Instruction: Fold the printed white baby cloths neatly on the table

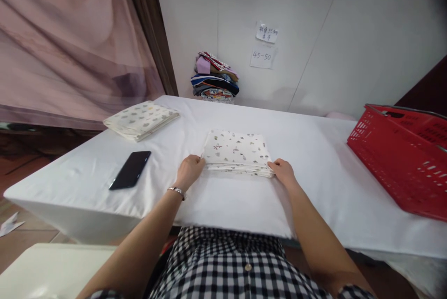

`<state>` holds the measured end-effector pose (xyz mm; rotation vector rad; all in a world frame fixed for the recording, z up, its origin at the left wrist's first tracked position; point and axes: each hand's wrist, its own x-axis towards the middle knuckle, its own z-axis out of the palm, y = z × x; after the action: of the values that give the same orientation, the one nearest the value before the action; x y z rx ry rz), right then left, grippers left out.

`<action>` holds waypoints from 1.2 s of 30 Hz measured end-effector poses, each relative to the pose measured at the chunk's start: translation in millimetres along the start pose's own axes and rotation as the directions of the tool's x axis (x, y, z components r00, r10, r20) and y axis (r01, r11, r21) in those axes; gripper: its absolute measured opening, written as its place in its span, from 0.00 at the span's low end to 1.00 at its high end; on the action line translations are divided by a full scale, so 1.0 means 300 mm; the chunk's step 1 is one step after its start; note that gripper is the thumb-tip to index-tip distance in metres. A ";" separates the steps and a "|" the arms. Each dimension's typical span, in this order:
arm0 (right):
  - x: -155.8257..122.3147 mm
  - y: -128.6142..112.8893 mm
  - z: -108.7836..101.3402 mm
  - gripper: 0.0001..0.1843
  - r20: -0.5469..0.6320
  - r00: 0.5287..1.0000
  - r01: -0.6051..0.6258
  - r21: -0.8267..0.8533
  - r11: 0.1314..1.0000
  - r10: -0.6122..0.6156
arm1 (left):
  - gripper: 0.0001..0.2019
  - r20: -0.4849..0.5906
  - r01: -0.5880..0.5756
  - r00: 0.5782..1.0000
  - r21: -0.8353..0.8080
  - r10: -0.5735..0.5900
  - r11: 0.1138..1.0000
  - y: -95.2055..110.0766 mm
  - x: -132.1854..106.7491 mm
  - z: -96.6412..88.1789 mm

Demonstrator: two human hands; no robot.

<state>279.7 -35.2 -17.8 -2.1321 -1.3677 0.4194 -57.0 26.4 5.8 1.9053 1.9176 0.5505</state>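
Observation:
A folded white cloth [237, 150] with small grey, green and brown prints lies flat on the white-covered table [307, 187] in front of me. Its near edge shows several stacked layers. At the cloth's near left corner, my left hand [190, 169] pinches the edge, a bracelet on its wrist. My right hand [282, 171] closes on the near right corner, thumb and fingers together at the layers. Off to the left lies another folded cloth [142, 119], cream with grey-green patches, touched by neither hand.
A black phone [130, 170] rests left of my left hand. On the right stands a red plastic basket [398, 164]. Behind the table is a pile of folded fabrics [214, 80] by the wall, under paper notes [262, 56]. A pink curtain [77, 33] hangs at left.

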 end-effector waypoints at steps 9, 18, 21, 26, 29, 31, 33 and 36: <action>-0.062 -0.072 0.026 0.26 -0.201 0.834 0.502 -0.110 0.858 -0.514 | 0.20 -0.293 -0.402 0.853 0.161 0.433 0.901 0.027 -0.034 0.032; -0.068 -0.085 0.061 0.31 0.340 0.843 0.516 -0.299 0.803 -0.416 | 0.23 0.031 -0.515 0.847 0.297 0.531 0.804 -0.003 -0.036 0.091; -0.074 -0.072 0.055 0.31 0.304 0.817 0.571 -0.309 0.761 -0.489 | 0.25 0.046 -0.551 0.823 0.309 0.567 0.775 -0.023 -0.033 0.081; -0.096 -0.017 0.045 0.25 0.222 0.715 0.694 -0.343 0.633 -0.663 | 0.24 0.072 -0.687 0.699 0.344 0.711 0.640 -0.070 -0.019 0.041; -0.096 0.022 0.033 0.25 0.251 0.671 0.734 -0.351 0.581 -0.697 | 0.21 0.102 -0.741 0.636 0.359 0.765 0.567 -0.086 0.000 0.011; -0.085 0.038 0.023 0.28 0.303 0.650 0.755 -0.366 0.545 -0.697 | 0.22 0.140 -0.764 0.607 0.372 0.782 0.527 -0.084 0.015 -0.007; -0.070 0.040 0.016 0.30 0.355 0.633 0.769 -0.395 0.503 -0.688 | 0.23 0.175 -0.787 0.576 0.384 0.798 0.483 -0.075 0.031 -0.021; -0.051 0.022 0.014 0.31 0.395 0.613 0.780 -0.439 0.446 -0.684 | 0.22 0.204 -0.820 0.510 0.409 0.836 0.401 -0.062 0.048 -0.025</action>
<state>275.6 -50.0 -25.9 -1.6225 -2.6140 -0.2454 -76.8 40.8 2.6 3.1963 0.9624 0.3699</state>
